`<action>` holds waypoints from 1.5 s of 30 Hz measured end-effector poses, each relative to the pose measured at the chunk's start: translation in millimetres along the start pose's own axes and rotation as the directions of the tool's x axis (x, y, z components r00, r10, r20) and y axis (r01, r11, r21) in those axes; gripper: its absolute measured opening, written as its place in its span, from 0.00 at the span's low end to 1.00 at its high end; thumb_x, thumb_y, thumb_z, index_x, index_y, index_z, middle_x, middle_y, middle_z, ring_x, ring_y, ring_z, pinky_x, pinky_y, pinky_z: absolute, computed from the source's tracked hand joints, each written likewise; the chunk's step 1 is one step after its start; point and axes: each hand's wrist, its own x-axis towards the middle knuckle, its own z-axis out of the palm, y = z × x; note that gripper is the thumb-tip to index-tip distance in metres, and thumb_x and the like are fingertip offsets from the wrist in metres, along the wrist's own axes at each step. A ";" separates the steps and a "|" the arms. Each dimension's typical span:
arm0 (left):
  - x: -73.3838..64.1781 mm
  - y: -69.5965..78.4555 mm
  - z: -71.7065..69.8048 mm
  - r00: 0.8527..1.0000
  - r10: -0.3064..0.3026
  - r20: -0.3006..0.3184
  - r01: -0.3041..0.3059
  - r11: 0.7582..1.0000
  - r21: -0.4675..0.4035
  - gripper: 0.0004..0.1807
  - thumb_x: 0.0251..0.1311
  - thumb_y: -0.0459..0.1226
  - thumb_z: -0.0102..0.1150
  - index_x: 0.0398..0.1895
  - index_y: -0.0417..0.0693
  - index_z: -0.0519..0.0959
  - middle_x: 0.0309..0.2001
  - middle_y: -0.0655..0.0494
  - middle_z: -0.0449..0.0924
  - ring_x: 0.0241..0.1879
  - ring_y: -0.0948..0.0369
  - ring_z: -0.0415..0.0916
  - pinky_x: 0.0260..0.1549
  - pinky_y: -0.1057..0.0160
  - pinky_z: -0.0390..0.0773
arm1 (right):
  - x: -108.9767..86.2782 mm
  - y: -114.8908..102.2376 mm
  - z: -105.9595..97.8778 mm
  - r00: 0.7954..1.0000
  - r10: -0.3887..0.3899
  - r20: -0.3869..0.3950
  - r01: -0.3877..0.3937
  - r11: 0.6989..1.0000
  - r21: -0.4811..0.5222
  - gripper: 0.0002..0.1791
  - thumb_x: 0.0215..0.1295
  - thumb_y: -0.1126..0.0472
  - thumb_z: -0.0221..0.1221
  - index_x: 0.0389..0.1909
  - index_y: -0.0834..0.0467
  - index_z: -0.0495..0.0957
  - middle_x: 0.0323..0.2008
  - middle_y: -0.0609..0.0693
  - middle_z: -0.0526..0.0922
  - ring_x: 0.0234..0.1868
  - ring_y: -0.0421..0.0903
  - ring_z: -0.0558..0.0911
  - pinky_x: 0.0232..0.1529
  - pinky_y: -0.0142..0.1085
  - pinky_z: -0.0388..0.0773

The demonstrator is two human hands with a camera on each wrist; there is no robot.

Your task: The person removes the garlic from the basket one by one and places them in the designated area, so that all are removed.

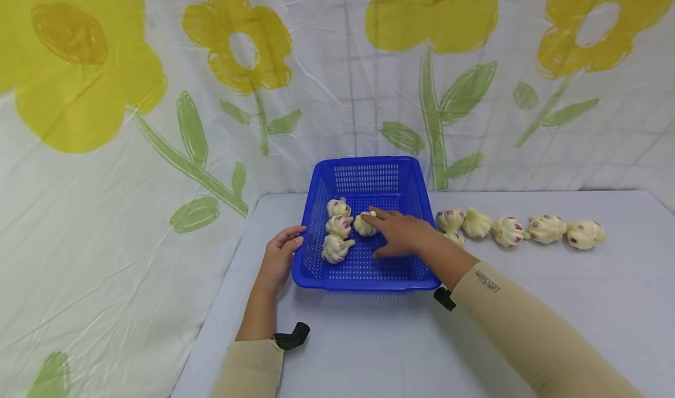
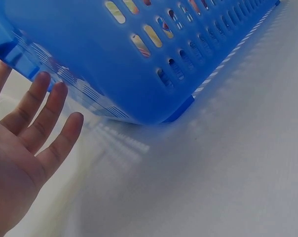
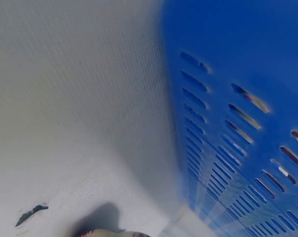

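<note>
The blue plastic basket (image 1: 364, 285) stands on the table with garlic bulbs inside. Three of them, including a garlic bulb (image 1: 336, 249) at the near end, line up along its left side. Beside that line lies another garlic bulb (image 1: 364, 225), touched by the fingertips of my right hand (image 1: 403, 234). That hand reaches in over the basket's right side, fingers extended and thumb apart. My left hand (image 1: 279, 257) rests at the basket's left rim; in the left wrist view its fingers (image 2: 45, 113) are spread loosely by the outer wall. The right wrist view does not show the right hand.
On the white table (image 1: 358, 339), several garlic bulbs (image 1: 546, 228) form a row right of the basket, partly hidden by the right forearm at its near end. Behind the table hangs a white flowered cloth (image 1: 327, 105).
</note>
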 end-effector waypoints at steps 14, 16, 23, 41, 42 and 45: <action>-0.5 0.4 0.5 1.000 -0.006 -0.005 0.006 1.000 0.013 0.11 0.66 0.35 0.54 0.49 0.51 0.80 0.44 0.54 0.77 0.41 0.62 0.78 0.37 0.66 0.81 | -0.8 -1.1 -3.4 0.983 -0.108 -0.151 0.112 0.994 0.015 0.28 0.62 0.50 0.66 0.63 0.51 0.75 0.60 0.53 0.79 0.63 0.54 0.75 0.61 0.51 0.73; -0.7 0.4 0.4 1.000 -0.005 -0.008 0.005 1.000 0.017 0.12 0.67 0.35 0.54 0.51 0.49 0.80 0.44 0.54 0.78 0.41 0.62 0.78 0.37 0.66 0.82 | -0.5 -0.6 -2.3 0.983 -0.103 -0.151 0.107 0.994 0.022 0.27 0.60 0.50 0.67 0.61 0.52 0.77 0.58 0.52 0.80 0.59 0.52 0.77 0.59 0.50 0.75; -0.8 0.7 0.0 1.000 -0.010 -0.009 0.010 1.000 0.012 0.12 0.67 0.35 0.54 0.50 0.49 0.80 0.44 0.54 0.78 0.40 0.62 0.79 0.37 0.65 0.82 | -1.1 -1.2 0.6 0.996 -0.053 -0.067 0.055 0.998 0.028 0.35 0.51 0.54 0.74 0.63 0.48 0.74 0.57 0.51 0.79 0.56 0.52 0.79 0.57 0.51 0.76; 0.6 -0.5 -0.3 1.000 -0.010 -0.005 0.010 1.000 0.006 0.11 0.66 0.35 0.54 0.44 0.60 0.82 0.44 0.56 0.78 0.40 0.62 0.78 0.37 0.66 0.81 | 1.6 -3.0 1.4 0.996 0.058 0.063 -0.056 0.998 -0.029 0.31 0.54 0.61 0.71 0.58 0.47 0.71 0.51 0.51 0.75 0.44 0.48 0.78 0.48 0.47 0.80; 0.8 -0.6 -0.3 1.000 -0.010 -0.005 0.010 1.000 0.006 0.11 0.66 0.35 0.54 0.44 0.59 0.82 0.44 0.56 0.79 0.40 0.63 0.78 0.37 0.66 0.81 | 2.0 -3.0 1.1 0.997 0.053 0.058 -0.052 0.998 -0.023 0.31 0.55 0.62 0.69 0.59 0.47 0.71 0.52 0.51 0.75 0.45 0.48 0.78 0.49 0.47 0.80; 1.0 -0.9 -0.7 1.000 -0.009 -0.006 0.009 1.000 0.003 0.11 0.66 0.35 0.54 0.45 0.58 0.82 0.44 0.56 0.78 0.40 0.62 0.78 0.37 0.66 0.82 | 2.6 -3.5 0.5 0.998 0.038 0.044 -0.038 0.999 -0.008 0.31 0.58 0.62 0.67 0.63 0.49 0.70 0.55 0.52 0.77 0.52 0.49 0.79 0.54 0.49 0.79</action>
